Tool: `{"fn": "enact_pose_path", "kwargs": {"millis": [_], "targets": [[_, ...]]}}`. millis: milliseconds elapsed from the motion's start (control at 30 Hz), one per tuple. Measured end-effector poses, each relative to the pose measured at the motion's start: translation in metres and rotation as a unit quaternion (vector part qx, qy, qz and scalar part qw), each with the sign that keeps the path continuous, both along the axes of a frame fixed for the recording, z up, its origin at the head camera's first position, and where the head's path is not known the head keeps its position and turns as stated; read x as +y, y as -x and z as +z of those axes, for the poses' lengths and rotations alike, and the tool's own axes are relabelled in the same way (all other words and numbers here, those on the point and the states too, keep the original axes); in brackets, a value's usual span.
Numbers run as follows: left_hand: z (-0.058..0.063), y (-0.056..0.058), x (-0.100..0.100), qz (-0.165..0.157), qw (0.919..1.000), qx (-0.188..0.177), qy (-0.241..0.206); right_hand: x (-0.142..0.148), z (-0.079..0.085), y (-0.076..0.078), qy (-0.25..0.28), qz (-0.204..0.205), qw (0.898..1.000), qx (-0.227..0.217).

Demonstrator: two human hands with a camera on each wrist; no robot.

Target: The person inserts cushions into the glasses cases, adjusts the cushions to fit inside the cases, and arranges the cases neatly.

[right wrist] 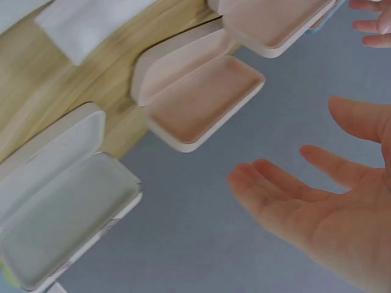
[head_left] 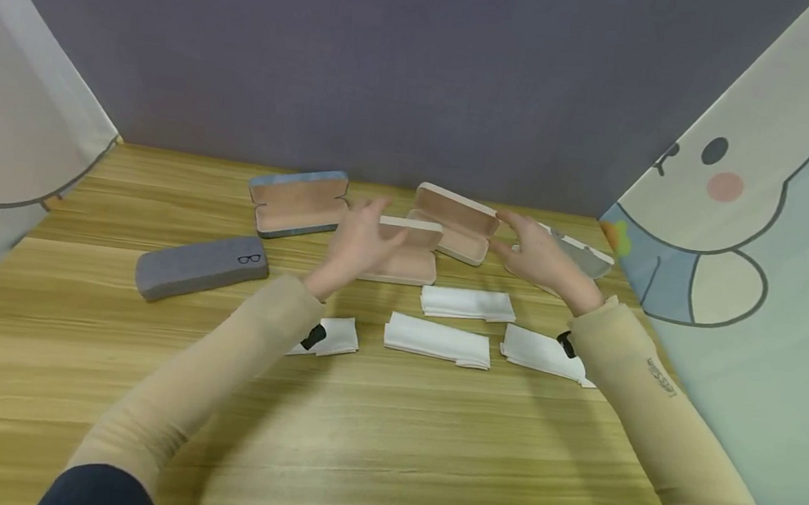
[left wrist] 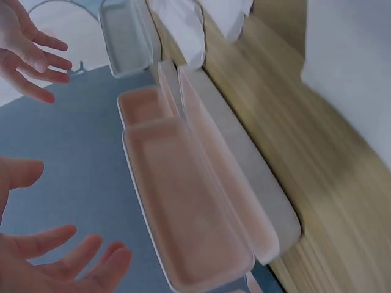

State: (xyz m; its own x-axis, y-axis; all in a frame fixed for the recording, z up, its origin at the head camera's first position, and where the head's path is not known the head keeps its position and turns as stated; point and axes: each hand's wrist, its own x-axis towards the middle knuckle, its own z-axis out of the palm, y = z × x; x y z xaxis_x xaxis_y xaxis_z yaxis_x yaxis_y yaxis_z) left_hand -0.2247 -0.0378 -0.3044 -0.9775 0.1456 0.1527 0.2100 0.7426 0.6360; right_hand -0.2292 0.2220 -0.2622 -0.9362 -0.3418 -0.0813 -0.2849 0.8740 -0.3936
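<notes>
Fingers (left wrist: 43, 242) of the left hand (head_left: 361, 241) are spread and slightly bent in the air, with the thumb standing apart. On the right hand (head_left: 543, 256), the thumb is also apart from the fingers, and the lower fingers lie close together. In the wrist views, both hands are apart from the cases.

An open oblong white case with a pink lining (head_left: 409, 268) stands at the middle of the head view, which I take as the clock's centre. The left hand is at nine o'clock, partly covering this case. A second open white pink-lined case (head_left: 459, 242) is at two o'clock, near the right hand's fingertips. At three o'clock, an open white case with a pale grey-green lining (head_left: 581, 259) is partly hidden by the right hand. An open blue case with a pink lining (head_left: 295, 216) lies between nine and ten o'clock; a closed grey case with a black glasses drawing (head_left: 199, 268) lies farther, near nine. Folded white cloths (head_left: 438, 341) lie from four to seven o'clock on the light wooden table (head_left: 390, 457).
</notes>
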Motion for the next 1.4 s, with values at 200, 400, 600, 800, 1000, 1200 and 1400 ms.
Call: {"fn": "enact_pose_path", "kwargs": {"millis": [200,400,600,800,1000,1200,1400], "targets": [[-0.005,-0.004,0.016,-0.014,0.9997,0.011,0.016,0.014,-0.009,-0.001,-0.009,0.017,1.000,0.019],[-0.018,-0.004,0.028,-0.057,0.9981,0.022,-0.005,0.025,-0.020,-0.003,-0.013,0.012,1.000,0.009],[-0.030,-0.005,0.036,-0.074,0.9970,0.002,0.020,0.030,-0.034,-0.002,-0.013,-0.013,1.000,-0.023],[-0.039,-0.008,0.043,-0.096,0.9942,-0.013,0.047,0.037,-0.048,-0.004,0.005,-0.014,0.999,-0.039],[-0.050,-0.012,0.048,-0.135,0.9887,0.009,0.064,0.042,-0.063,-0.004,-0.008,-0.009,0.999,-0.033],[-0.056,-0.014,0.053,-0.143,0.9846,-0.008,0.101,0.043,-0.075,-0.003,-0.013,-0.017,0.998,-0.055],[-0.060,-0.016,0.057,-0.141,0.9784,-0.047,0.143,0.043,-0.083,-0.006,-0.004,-0.013,0.998,-0.064]]}}
